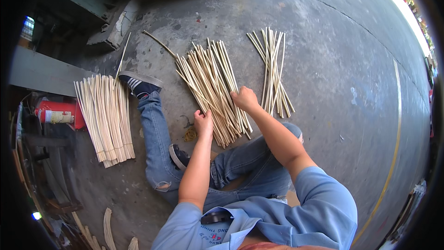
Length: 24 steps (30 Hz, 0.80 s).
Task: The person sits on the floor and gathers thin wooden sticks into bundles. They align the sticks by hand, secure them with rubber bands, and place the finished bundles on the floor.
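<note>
I sit on a concrete floor (333, 78) with my legs in blue jeans stretched out. A loose pile of pale bamboo sticks (210, 88) lies in front of me. My left hand (203, 122) rests at the pile's near left edge, fingers curled on a stick end. Over the pile's right side, my right hand (244, 98) has its fingers closed on sticks. A smaller pile of the same sticks (273, 69) lies just right of that hand. A neat bundle of sticks (105, 118) lies at my left, beyond my left leg.
A red fire extinguisher (58, 113) lies by the left wall. A single long stick (159, 44) sits behind the middle pile. Concrete blocks (111, 30) stand at the back left. A yellow line (393, 148) curves across the floor at right. Curved strips (108, 229) lie at the lower left.
</note>
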### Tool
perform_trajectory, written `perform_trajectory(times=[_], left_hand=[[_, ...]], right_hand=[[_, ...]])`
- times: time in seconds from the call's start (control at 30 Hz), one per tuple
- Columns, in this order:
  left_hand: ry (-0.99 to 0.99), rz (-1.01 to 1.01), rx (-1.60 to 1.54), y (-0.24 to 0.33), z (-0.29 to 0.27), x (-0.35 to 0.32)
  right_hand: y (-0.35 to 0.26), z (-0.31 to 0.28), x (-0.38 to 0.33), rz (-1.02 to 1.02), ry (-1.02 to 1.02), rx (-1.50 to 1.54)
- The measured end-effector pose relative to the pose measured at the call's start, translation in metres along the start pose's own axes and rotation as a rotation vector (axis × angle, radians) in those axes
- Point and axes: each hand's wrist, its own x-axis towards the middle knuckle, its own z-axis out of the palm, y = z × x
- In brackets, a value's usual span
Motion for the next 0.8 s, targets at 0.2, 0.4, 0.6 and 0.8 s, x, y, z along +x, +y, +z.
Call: perform_trajectory(times=[0.2, 0.4, 0.6, 0.8], left_hand=[[-0.225, -0.091, -0.182, 0.012, 0.014, -0.005], [-0.442, -0.139, -0.354, 0.021, 0.034, -0.014], [-0.457, 0.127, -0.360, 0.037, 0.053, -0.018], [-0.400, 0.276, -0.261, 0.038, 0.046, -0.028]], right_hand=[[-0.003, 0.027, -0.012, 0.090, -0.184, 0.199], [0.000, 0.027, -0.011, 0.152, -0.343, 0.415], [0.002, 0.025, -0.010, 0.087, -0.453, 1.019], [0.006, 0.028, -0.023, -0.029, -0.431, 1.067]])
